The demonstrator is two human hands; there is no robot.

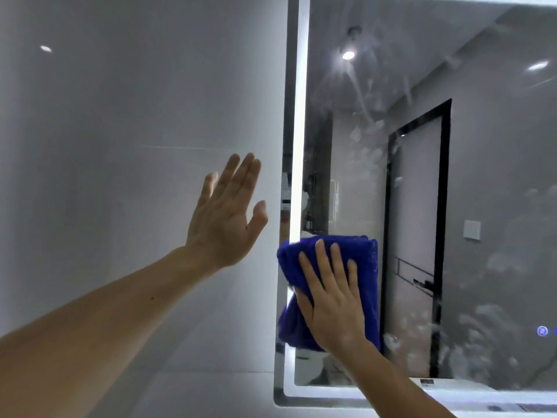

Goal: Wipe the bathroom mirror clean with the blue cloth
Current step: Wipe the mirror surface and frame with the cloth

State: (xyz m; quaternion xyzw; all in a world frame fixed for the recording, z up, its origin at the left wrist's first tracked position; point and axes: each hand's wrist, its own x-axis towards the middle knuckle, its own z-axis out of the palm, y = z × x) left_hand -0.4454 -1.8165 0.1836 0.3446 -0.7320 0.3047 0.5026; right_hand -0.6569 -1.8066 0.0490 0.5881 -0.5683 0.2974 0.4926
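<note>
The bathroom mirror (497, 182) fills the right half of the view, with a lit white strip along its left and bottom edges. White smears and foam spots cover much of the glass. A folded blue cloth (366, 267) lies against the mirror's lower left part. My right hand (331, 300) presses it flat to the glass with straight, spread fingers. My left hand (227, 212) is raised with straight fingers in front of the white wall, just left of the mirror's edge, holding nothing.
A white tiled wall (120, 146) takes up the left half. A small blue lit button (542, 330) glows on the mirror at lower right. The glass reflects a dark-framed door, a wall switch and ceiling lights.
</note>
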